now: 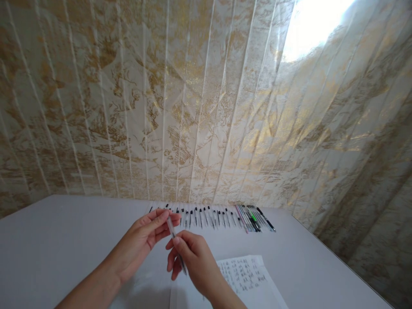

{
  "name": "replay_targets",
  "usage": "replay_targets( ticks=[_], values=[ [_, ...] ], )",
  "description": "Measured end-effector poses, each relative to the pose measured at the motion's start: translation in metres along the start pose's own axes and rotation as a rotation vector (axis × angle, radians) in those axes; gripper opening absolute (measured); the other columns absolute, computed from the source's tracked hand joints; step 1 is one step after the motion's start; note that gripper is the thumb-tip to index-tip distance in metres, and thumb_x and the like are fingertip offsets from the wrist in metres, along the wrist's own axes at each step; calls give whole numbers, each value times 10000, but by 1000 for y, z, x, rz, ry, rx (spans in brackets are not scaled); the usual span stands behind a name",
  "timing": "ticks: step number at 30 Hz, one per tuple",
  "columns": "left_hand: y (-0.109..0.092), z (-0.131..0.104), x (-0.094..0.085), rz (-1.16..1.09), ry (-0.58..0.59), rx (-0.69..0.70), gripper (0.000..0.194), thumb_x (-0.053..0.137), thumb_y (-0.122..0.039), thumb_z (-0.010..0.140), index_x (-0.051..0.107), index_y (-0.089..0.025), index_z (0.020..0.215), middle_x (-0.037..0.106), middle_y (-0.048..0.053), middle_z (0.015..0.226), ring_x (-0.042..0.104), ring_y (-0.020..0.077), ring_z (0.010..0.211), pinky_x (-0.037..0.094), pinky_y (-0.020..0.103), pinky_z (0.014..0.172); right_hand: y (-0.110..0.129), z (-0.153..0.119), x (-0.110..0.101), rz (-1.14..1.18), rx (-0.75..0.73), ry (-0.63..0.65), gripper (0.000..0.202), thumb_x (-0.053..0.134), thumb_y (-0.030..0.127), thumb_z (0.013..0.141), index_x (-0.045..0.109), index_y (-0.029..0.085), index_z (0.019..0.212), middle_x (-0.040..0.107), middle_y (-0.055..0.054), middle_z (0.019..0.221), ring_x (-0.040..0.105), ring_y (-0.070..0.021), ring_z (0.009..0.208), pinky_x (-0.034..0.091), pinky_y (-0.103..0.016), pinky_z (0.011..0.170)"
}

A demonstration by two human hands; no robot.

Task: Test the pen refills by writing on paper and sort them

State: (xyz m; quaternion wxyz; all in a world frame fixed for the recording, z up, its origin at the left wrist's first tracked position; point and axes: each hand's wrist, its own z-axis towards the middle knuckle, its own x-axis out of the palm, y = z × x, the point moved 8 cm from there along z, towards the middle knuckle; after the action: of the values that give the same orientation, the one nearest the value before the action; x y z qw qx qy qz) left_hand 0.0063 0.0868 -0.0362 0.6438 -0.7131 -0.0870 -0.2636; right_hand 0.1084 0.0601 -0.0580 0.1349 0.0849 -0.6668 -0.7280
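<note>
A slim clear pen [171,226] is held between my two hands, tilted, with its dark tip pointing down toward the paper. The fingers and thumb of my left hand [151,229] pinch its upper end. Lower down, the thumb and fingers of my right hand [193,253] are closed on the barrel. Beneath my right hand lies a sheet of paper [246,277] with rows of handwriting, partly covered by that hand and forearm.
Behind my hands, a row of clear pens with black caps [206,218] lies along the table's back. More pens, one with bright green [252,216], are bunched at its right end. A patterned gold curtain [193,107] hangs behind the white table [64,244].
</note>
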Motion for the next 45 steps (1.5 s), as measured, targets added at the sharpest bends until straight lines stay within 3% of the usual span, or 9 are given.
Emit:
replay_targets(
  ticks=[4,10,15,18,24,31,33,38,45],
  values=[
    [-3,-2,6,-27,44,2,227,637,-343,836,683,-170,976,701,104,1067,602,227,1075,504,301,881,0,1,7,121,16,44,495,534,638,761,558,143,764,575,12,510,481,-71,339,346,-181,392],
    [-2,-3,3,51,0,18,114,685,-292,805,683,-178,799,716,60,915,638,148,819,519,207,692,-1,-4,4,-10,-24,-94,399,562,549,790,552,151,764,619,-6,549,507,-76,368,353,-176,403],
    [-2,-3,4,2,52,-44,171,649,-303,830,708,-163,906,707,104,1029,613,188,1005,513,231,831,3,-3,17,162,-4,53,470,533,621,761,545,152,771,602,-2,537,522,-85,364,355,-190,412],
    [-3,-7,9,21,102,-61,287,591,-384,861,687,-170,1028,676,118,1120,593,226,1073,515,277,858,5,-2,16,191,-13,48,468,540,618,761,544,149,768,600,0,530,519,-82,356,352,-186,405],
    [-4,-6,1,111,-1,12,101,696,-277,792,693,-176,790,707,52,909,630,148,882,513,180,756,-2,-4,7,80,-32,-96,372,631,513,753,515,160,733,628,-2,535,507,-74,348,355,-167,380],
    [-8,-8,9,90,121,-74,211,614,-300,852,698,-148,972,694,106,1035,601,205,1033,507,258,856,5,-3,22,258,13,106,467,566,612,744,544,146,763,618,-6,499,534,-96,339,349,-177,377],
    [-9,-9,9,110,117,-67,214,609,-319,856,687,-163,980,694,91,1016,614,198,995,518,255,820,5,-3,18,244,-1,49,451,593,596,733,540,149,754,618,-2,494,524,-91,332,345,-175,373],
    [-7,-6,4,134,54,5,139,660,-282,822,663,-155,764,694,49,844,625,130,773,519,193,720,0,-4,9,170,-23,-93,396,669,521,708,491,168,700,645,-7,522,510,-76,341,370,-174,383],
    [-5,-3,0,24,30,-55,59,640,-157,822,675,-129,785,717,92,858,656,149,821,534,196,732,1,-5,27,359,49,130,422,636,556,721,546,145,752,654,-25,537,550,-97,354,349,-171,371]
  ],
)
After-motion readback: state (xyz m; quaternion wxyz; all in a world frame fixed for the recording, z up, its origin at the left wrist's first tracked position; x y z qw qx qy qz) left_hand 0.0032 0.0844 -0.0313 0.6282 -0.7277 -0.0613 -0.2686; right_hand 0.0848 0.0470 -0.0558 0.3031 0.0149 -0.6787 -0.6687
